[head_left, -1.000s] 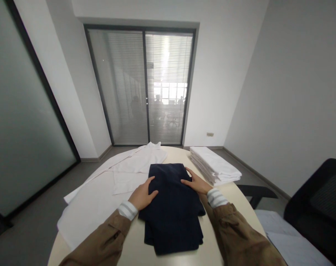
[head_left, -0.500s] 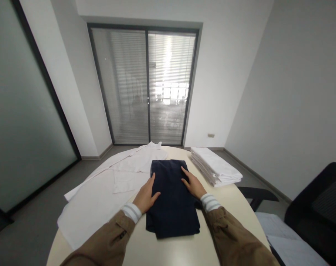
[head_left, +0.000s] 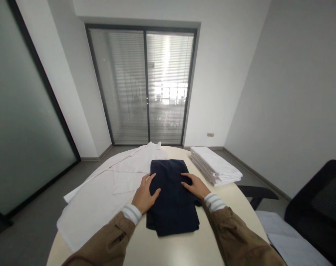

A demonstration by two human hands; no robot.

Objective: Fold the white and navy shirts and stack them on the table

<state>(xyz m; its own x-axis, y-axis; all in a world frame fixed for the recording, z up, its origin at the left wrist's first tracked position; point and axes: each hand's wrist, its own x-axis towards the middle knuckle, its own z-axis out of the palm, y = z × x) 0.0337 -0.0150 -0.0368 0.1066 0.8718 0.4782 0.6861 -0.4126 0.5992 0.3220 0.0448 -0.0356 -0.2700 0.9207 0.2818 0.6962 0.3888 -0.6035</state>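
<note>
A folded navy garment (head_left: 172,199) lies flat on the table in front of me; its exact kind does not show. My left hand (head_left: 146,194) rests at its left edge, thumb on the cloth and fingers spread. At the opposite edge, my right hand (head_left: 195,186) touches the cloth, also with fingers apart. Neither hand is closed around anything. Left of the garment a white coat or shirt (head_left: 101,199) is spread out, its upper end toward the far side of the table. A stack of folded white cloths (head_left: 214,166) sits at the far right.
The pale round table (head_left: 195,251) bears all the clothes. To its right stands a black office chair (head_left: 320,210), with white cloth or papers (head_left: 284,232) on its seat. Beyond the table is a glass door with blinds (head_left: 145,88).
My right hand's fingers have bent slightly and shifted a little downward at the garment's edge. My left hand's fingers have curled a little at the other edge. The garment stays nearly in place.
</note>
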